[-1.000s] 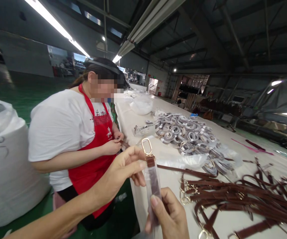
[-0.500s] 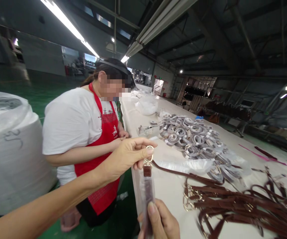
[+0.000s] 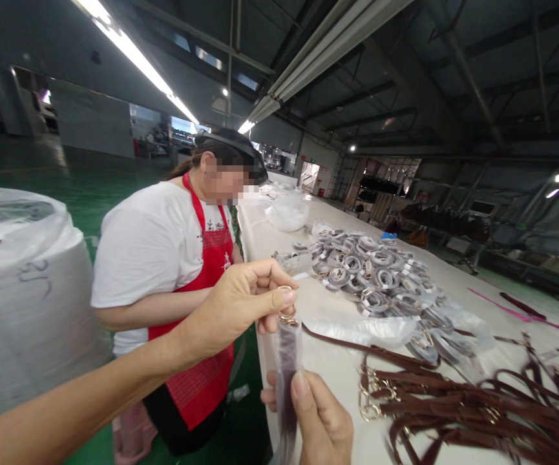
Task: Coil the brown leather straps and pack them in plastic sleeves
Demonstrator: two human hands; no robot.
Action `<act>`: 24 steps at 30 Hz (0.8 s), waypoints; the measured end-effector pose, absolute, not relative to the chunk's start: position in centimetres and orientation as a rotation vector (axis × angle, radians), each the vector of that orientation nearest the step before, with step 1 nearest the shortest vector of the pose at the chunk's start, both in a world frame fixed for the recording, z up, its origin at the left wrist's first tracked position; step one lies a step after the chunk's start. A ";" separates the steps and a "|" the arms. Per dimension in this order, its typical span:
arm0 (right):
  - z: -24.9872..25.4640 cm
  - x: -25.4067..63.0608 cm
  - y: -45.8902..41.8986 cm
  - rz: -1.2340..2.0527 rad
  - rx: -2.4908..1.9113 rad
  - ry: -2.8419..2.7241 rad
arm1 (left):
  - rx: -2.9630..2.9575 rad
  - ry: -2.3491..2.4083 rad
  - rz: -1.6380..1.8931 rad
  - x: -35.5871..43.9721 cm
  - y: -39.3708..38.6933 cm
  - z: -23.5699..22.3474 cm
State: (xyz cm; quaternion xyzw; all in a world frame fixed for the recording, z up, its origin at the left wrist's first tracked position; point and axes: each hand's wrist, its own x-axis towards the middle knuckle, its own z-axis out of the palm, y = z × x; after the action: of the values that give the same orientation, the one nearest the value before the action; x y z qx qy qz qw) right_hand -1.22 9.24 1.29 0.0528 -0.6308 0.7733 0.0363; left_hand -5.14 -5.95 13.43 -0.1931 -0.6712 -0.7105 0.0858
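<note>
My left hand (image 3: 245,298) pinches the gold clasp (image 3: 287,314) at the top of a brown leather strap (image 3: 286,371). The strap hangs down inside a narrow clear plastic sleeve (image 3: 289,349). My right hand (image 3: 318,423), low in the view, grips that sleeve with the thumb pressed on its front. Both hands are held over the near left edge of the long white table (image 3: 327,368).
A pile of loose brown straps with gold clasps (image 3: 473,403) lies to the right. Coiled wrapped straps (image 3: 376,274) and clear bags (image 3: 357,326) lie farther back. A person in a red apron (image 3: 177,271) works at the table's left side. A large white roll (image 3: 22,290) stands at left.
My left hand has pushed the clasp down, so the strap's brown end has slid into the sleeve. The camera has shifted slightly left.
</note>
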 end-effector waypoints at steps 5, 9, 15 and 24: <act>4.0 -2.0 8.2 2.413 0.281 -1.906 | -0.600 -2.080 -1.954 -4.5 -6.3 15.9; 5.0 -2.8 7.5 2.415 0.420 -1.878 | -0.599 -2.030 -1.949 -4.4 -6.8 17.2; 4.7 -3.6 7.2 2.560 0.498 -1.759 | -0.563 -2.034 -1.900 -5.3 -6.9 15.6; 2.0 -3.2 8.1 2.366 0.406 -1.920 | -0.468 -2.230 -1.814 -5.0 -7.0 13.5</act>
State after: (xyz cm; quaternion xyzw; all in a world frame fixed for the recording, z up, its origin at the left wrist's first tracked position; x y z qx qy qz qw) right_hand -3.20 8.15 1.96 0.1319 -0.6243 0.7692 0.0340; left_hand -4.98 -6.97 13.52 -0.1597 -0.7606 -0.6189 0.1143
